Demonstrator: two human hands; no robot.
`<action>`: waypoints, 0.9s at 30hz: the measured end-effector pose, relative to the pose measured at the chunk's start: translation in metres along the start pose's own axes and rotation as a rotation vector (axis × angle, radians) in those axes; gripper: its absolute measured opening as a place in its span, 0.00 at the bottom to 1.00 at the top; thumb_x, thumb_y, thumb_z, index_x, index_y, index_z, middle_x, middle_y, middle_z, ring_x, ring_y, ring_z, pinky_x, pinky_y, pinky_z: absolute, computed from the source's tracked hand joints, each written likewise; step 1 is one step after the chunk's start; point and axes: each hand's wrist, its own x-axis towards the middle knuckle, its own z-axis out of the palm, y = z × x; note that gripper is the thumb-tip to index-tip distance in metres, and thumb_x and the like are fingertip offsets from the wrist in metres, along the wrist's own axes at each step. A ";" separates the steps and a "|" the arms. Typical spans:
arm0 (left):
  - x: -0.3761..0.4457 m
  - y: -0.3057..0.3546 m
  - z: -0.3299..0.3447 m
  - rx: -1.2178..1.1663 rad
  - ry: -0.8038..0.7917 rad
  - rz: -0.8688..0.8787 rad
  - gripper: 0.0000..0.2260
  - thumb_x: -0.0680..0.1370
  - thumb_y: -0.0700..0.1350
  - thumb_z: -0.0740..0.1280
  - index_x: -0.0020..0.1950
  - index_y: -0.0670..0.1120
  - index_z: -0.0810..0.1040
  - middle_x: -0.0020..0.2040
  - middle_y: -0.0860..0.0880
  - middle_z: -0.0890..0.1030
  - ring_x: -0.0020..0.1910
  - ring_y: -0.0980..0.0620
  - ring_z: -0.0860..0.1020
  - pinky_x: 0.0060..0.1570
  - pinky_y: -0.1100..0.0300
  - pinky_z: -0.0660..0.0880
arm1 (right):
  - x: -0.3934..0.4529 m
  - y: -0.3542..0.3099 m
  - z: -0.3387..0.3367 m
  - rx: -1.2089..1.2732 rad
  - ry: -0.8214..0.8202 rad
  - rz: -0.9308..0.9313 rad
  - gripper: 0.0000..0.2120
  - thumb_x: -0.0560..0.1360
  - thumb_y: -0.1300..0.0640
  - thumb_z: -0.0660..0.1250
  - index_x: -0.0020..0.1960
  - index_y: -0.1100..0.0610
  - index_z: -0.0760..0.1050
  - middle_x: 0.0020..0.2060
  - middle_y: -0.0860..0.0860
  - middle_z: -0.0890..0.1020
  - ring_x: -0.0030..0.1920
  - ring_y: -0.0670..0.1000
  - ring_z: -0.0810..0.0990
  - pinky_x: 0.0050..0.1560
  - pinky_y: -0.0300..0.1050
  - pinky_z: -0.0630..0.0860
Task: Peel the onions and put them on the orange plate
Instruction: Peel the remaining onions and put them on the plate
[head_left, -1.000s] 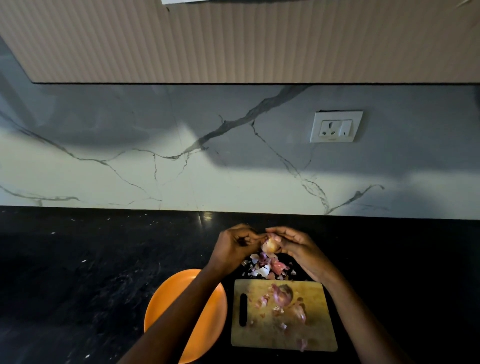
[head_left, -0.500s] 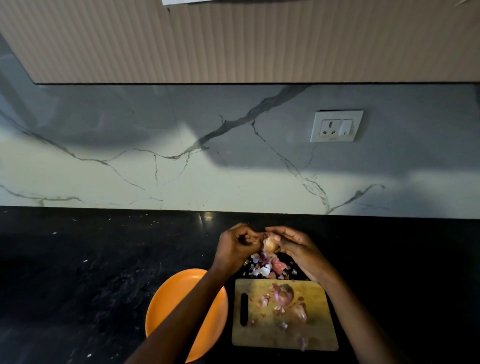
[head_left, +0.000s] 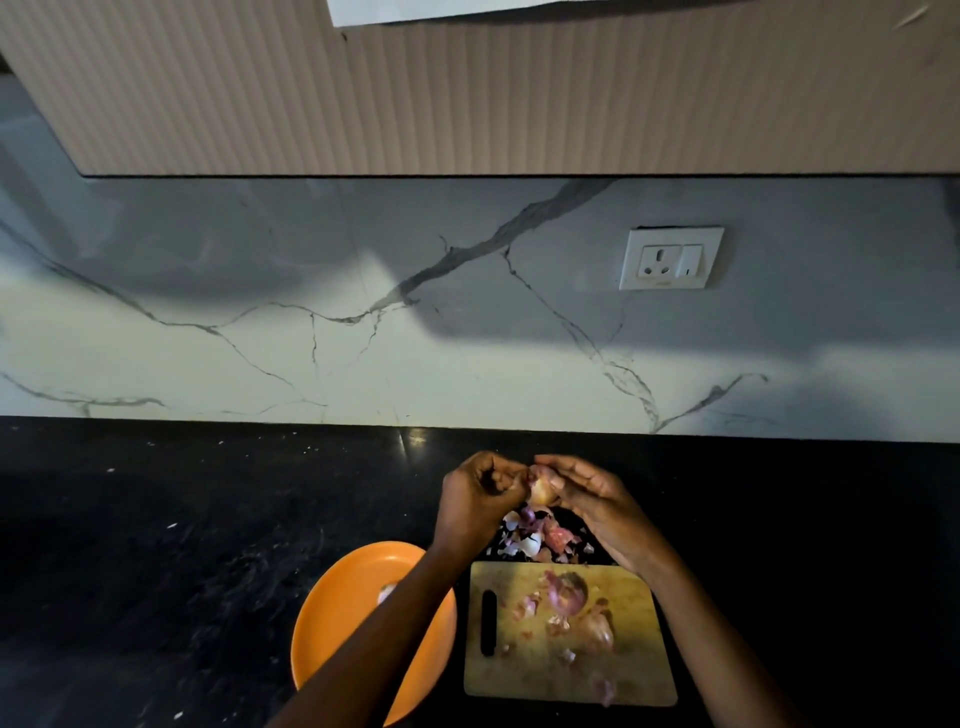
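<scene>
A small pale onion (head_left: 539, 488) is held above the black counter between both hands. My right hand (head_left: 597, 506) grips it from the right, and my left hand (head_left: 480, 496) pinches its skin from the left with curled fingers. Under the hands lies a heap of pink and white onion peels (head_left: 535, 540). An unpeeled reddish onion (head_left: 569, 592) sits on the wooden cutting board (head_left: 639, 670), with another onion (head_left: 597, 631) and skin scraps beside it. The orange plate (head_left: 337, 639) lies left of the board, partly hidden by my left forearm; a pale onion piece (head_left: 387, 592) shows on it.
The black stone counter (head_left: 156, 571) stretches left and right of the plate and board. A marble backsplash (head_left: 311, 338) rises behind, with a white wall socket (head_left: 670, 258) at the right. A ribbed beige cabinet (head_left: 467, 88) hangs overhead.
Both hands stay at the same spot with the onion between them; the fingers shift slightly on its skin. The plate and board look unmoved.
</scene>
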 end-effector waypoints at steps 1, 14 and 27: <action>0.000 -0.001 0.000 -0.020 0.015 -0.009 0.05 0.75 0.37 0.75 0.48 0.45 0.83 0.43 0.48 0.86 0.42 0.53 0.85 0.43 0.62 0.81 | 0.000 -0.001 0.001 0.014 -0.004 -0.005 0.16 0.77 0.57 0.68 0.64 0.56 0.79 0.60 0.54 0.84 0.64 0.54 0.81 0.61 0.44 0.76; 0.005 -0.015 -0.006 -0.103 0.018 -0.099 0.10 0.85 0.45 0.60 0.53 0.49 0.82 0.49 0.51 0.84 0.47 0.56 0.81 0.48 0.61 0.77 | 0.002 -0.010 -0.005 0.111 -0.004 -0.062 0.17 0.77 0.64 0.67 0.66 0.60 0.75 0.63 0.56 0.82 0.68 0.54 0.77 0.60 0.43 0.78; 0.018 0.015 -0.022 0.270 -0.153 0.287 0.08 0.77 0.44 0.73 0.56 0.48 0.86 0.46 0.59 0.81 0.45 0.64 0.80 0.43 0.75 0.70 | 0.001 -0.018 -0.004 -0.069 -0.034 -0.018 0.17 0.75 0.56 0.68 0.63 0.57 0.77 0.59 0.54 0.84 0.62 0.52 0.81 0.60 0.44 0.76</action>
